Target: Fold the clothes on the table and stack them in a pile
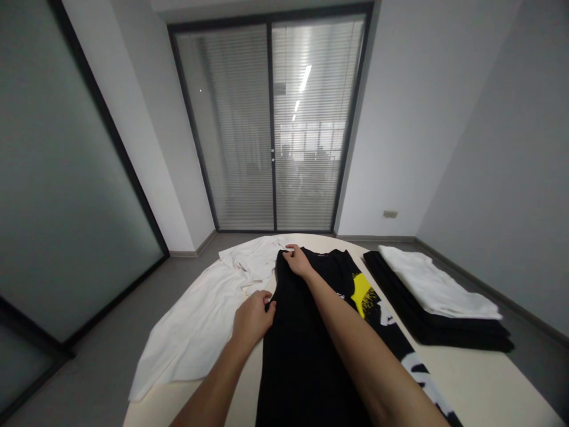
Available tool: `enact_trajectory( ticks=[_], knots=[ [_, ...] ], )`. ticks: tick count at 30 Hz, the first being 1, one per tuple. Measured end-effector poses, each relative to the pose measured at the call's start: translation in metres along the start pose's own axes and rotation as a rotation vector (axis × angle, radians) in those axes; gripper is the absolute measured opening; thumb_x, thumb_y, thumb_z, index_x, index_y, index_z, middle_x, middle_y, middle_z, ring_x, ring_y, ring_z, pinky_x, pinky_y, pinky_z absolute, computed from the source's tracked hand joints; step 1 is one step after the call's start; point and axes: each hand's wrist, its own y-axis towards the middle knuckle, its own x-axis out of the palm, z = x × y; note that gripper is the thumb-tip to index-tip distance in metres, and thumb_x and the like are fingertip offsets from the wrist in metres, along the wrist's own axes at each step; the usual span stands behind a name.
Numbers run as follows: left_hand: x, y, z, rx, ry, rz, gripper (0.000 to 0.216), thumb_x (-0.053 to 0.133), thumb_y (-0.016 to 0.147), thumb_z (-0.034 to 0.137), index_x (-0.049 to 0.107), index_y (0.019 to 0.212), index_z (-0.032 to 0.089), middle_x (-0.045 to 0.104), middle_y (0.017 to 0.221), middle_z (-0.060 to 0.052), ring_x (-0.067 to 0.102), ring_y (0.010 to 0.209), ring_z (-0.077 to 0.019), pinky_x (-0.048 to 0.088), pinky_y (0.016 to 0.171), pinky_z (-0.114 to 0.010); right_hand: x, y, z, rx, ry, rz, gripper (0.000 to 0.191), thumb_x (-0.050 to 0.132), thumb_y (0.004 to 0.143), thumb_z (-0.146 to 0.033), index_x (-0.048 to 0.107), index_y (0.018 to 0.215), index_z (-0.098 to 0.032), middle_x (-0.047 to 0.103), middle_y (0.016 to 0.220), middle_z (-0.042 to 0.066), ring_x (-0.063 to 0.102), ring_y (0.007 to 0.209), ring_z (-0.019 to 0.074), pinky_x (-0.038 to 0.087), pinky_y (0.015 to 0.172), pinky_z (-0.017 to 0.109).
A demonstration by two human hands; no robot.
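Note:
A black T-shirt (306, 350) with yellow and white print lies lengthwise on the pale table (480, 379), partly folded over itself. My left hand (252, 319) pinches its left edge about halfway up. My right hand (297, 261) reaches across and grips the far left corner of the black cloth, near the collar. Both hands have their fingers closed on the fabric. A white garment (208, 320) is spread flat just left of the black one, hanging over the table's left edge.
A stack of folded clothes (438, 296), white on top of black, sits at the table's right side. Beyond the table are grey floor, a glass door with blinds (271, 124) and a glass wall on the left.

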Motion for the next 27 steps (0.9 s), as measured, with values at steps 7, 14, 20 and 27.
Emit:
enact_trajectory(
  ticks=[7,14,20,27],
  knots=[
    [0.004,-0.002,0.0,0.014,0.057,0.026,0.016,0.055,0.093,0.031,0.067,0.098,0.022,0.073,0.1,-0.005,0.067,0.092,-0.022,0.042,0.071,-0.028,-0.019,-0.029,-0.002,-0.071,-0.166,-0.039,0.046,0.06,0.082,-0.011,0.057,0.127,-0.018,0.068,0.108,0.007,0.064,0.097,0.0171,0.046,0.089,0.028],
    [0.004,-0.005,0.003,0.064,0.154,0.093,0.016,0.046,0.097,0.025,0.062,0.094,0.021,0.07,0.092,-0.008,0.065,0.089,-0.0232,0.04,0.071,-0.029,-0.029,-0.084,-0.014,-0.166,-0.347,-0.154,0.017,0.06,0.089,-0.028,0.068,0.103,-0.023,0.069,0.102,0.008,0.064,0.101,0.0237,0.046,0.09,0.035],
    [0.01,-0.003,0.006,0.055,-0.193,0.113,0.011,0.054,0.094,0.027,0.056,0.103,0.021,0.07,0.093,-0.006,0.068,0.087,-0.0219,0.045,0.074,-0.029,-0.038,-0.132,-0.01,-0.346,-0.454,-0.31,0.045,0.055,0.094,-0.038,0.056,0.135,-0.019,0.056,0.14,0.015,0.047,0.131,0.0311,0.039,0.105,0.046],
    [0.026,0.0,0.013,0.011,-0.67,0.112,0.032,0.066,0.082,0.03,0.053,0.108,0.018,0.069,0.097,-0.006,0.07,0.075,-0.0175,0.054,0.073,-0.031,-0.038,-0.149,-0.003,-0.273,-0.434,-0.055,0.033,0.055,0.095,-0.044,0.069,0.115,-0.022,0.066,0.12,0.012,0.056,0.115,0.0281,0.043,0.097,0.041]
  ],
)
